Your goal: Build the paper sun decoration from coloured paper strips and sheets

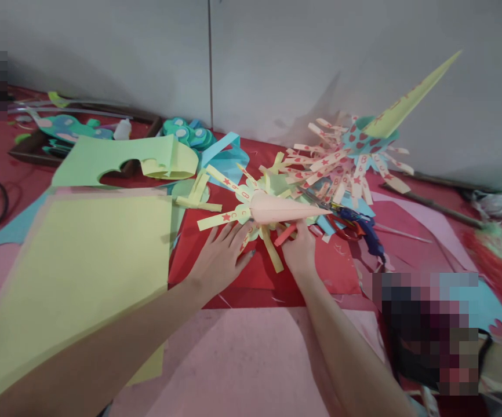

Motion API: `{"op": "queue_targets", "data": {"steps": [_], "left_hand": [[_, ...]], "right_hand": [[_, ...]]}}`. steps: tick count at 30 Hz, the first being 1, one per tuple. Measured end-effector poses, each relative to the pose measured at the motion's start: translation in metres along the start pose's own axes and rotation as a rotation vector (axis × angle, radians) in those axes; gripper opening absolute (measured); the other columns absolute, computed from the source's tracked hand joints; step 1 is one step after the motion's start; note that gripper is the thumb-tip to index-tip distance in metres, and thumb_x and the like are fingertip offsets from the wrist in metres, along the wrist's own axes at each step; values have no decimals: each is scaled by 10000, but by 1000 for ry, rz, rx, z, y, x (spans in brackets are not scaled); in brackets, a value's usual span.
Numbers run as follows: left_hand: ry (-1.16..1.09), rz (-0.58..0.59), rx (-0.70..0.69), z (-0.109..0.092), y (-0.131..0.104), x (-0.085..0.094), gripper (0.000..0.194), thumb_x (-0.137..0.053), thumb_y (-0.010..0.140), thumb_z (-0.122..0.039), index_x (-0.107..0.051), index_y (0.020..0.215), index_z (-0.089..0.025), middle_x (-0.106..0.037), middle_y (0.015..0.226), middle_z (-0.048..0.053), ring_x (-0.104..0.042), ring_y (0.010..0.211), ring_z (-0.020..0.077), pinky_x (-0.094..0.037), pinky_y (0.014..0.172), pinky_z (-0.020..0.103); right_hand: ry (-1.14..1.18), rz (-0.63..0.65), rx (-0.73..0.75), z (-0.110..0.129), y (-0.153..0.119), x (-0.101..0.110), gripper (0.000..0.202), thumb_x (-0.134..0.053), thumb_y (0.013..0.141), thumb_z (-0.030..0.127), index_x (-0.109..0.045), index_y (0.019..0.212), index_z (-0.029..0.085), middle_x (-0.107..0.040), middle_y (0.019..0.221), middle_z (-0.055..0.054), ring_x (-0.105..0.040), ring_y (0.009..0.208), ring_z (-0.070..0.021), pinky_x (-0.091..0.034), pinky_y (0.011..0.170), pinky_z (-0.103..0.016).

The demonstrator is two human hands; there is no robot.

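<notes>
We see a yellow paper sheet (81, 266) at the tabletop's left edge. Mid-table, the left hand (220, 255) lies flat, fingers spread, on the paper craft (251, 211). The right hand (299, 250) pinches a red paper strip (286, 234) beneath the pink cone (286, 209). Scissors (346, 223) lie just right.
</notes>
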State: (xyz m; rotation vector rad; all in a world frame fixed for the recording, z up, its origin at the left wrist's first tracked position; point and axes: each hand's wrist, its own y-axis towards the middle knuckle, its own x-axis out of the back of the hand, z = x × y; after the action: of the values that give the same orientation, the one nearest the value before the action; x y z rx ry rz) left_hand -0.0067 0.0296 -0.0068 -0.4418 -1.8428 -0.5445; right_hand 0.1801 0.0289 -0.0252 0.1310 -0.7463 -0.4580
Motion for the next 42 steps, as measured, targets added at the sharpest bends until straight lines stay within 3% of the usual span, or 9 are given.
{"op": "queue_targets", "data": {"steps": [10, 18, 27, 33, 42], "left_hand": [[9, -12, -7, 1, 0, -1, 518, -352, 899, -384, -286, 1376, -194, -454, 1361, 83, -370, 1281, 256, -298, 1046, 466], [32, -4, -9, 0, 0, 0, 530, -337, 904, -390, -276, 1384, -172, -453, 1363, 82, -380, 1274, 257, -297, 1052, 467], [59, 4, 69, 0, 1, -1, 536, -302, 909, -385, -280, 1380, -129, -409, 1389, 119, -337, 1298, 265, -275, 1064, 481], [68, -25, 99, 0, 1, -1, 486, -335, 893, -294, -353, 1338, -99, -414, 1382, 129, -339, 1295, 258, -280, 1072, 446], [61, -98, 52, 0, 2, 3, 409, -302, 890, -177, -448, 1271, -156, -488, 1309, 113, -408, 1246, 234, -324, 1051, 437]], "right_hand": [[62, -4, -93, 5, 1, 2, 207, -529, 737, 305, -590, 877, 165, -663, 876, -110, -615, 798, -227, -504, 683, -353], [43, -61, -64, 3, 2, 4, 167, -538, 699, 275, -609, 807, 169, -669, 815, -100, -611, 805, -238, -496, 693, -352], [136, -98, -76, 9, 1, 6, 110, -524, 750, 304, -516, 784, 200, -631, 769, -19, -581, 720, -146, -469, 658, -273], [99, -121, -81, 9, 2, 7, 95, -521, 740, 285, -488, 770, 201, -610, 743, -15, -568, 677, -138, -455, 637, -272], [111, -66, -60, 11, 1, 6, 81, -510, 740, 275, -489, 776, 206, -611, 755, -11, -570, 678, -133, -458, 635, -264]]}}
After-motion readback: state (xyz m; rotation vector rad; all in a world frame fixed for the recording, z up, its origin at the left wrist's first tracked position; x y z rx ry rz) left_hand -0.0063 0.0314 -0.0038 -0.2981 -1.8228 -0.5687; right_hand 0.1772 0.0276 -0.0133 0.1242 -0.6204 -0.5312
